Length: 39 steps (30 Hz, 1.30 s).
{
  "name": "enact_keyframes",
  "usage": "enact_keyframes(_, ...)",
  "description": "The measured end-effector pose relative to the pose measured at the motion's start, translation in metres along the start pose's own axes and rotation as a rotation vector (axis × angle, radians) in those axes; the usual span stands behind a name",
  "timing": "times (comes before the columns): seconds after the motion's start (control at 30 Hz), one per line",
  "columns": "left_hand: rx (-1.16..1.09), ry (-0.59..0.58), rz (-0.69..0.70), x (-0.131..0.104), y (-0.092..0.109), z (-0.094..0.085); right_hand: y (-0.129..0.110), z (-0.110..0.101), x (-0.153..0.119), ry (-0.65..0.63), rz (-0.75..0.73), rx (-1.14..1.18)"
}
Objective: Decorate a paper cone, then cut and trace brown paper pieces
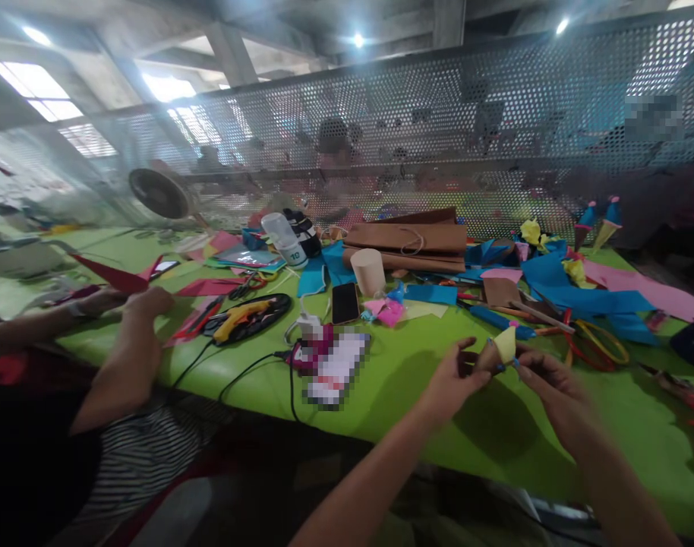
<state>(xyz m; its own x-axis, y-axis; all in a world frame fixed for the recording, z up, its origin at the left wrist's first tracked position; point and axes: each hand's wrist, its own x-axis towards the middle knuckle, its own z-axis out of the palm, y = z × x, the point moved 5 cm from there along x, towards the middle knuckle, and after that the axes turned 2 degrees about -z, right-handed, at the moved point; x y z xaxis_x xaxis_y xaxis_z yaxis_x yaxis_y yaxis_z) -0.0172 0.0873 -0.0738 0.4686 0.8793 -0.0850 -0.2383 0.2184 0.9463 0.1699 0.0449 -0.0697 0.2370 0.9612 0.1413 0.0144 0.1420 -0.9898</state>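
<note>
A small brown and yellow cone (503, 346) with a pink ball at its tip is held above the green table, tilted, with small blue bits around it. My left hand (454, 380) has its thumb and fingers closed around the brown lower part. From the other side, my right hand (555, 384) pinches at the cone's edge, where a tiny blue piece shows by the fingertips. Just behind my hands lie blue-handled scissors (500, 319). Two finished-looking cones with blue tops (589, 216) stand at the back right.
At the left, a co-worker's hands (145, 300) hold red sheet material (116, 273). A yellow glue gun (241, 319) rests on a black tray. Phones (345, 304), a power strip (301, 357), cables, a beige roll (368, 272) and blue and pink scraps (586, 292) lie across the green table (404, 372).
</note>
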Motion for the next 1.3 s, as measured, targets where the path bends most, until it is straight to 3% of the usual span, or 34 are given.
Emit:
enact_keyframes(0.13, -0.03, -0.094, -0.092, 0.0, -0.004, 0.004, -0.003, 0.002, 0.001, -0.042, -0.045, -0.08)
enact_keyframes(0.27, -0.059, 0.006, -0.078, -0.001, -0.006, 0.005, -0.026, -0.001, -0.004, 0.113, -0.314, -0.373)
enact_keyframes(0.37, -0.061, 0.031, -0.069, 0.0, -0.007, 0.01, -0.042, 0.007, -0.012, 0.132, -0.432, -0.506)
enact_keyframes(0.63, -0.096, 0.039, -0.034, -0.004, -0.003, 0.019, -0.049, 0.03, -0.021, 0.148, -0.501, -0.658)
enact_keyframes(0.9, -0.107, 0.047, -0.01, -0.008, -0.004, 0.022, -0.055, 0.037, -0.026, 0.186, -0.705, -0.808)
enact_keyframes(1.3, -0.083, 0.115, 0.024, -0.004, -0.004, 0.021, -0.063, 0.045, -0.033, 0.195, -0.833, -0.964)
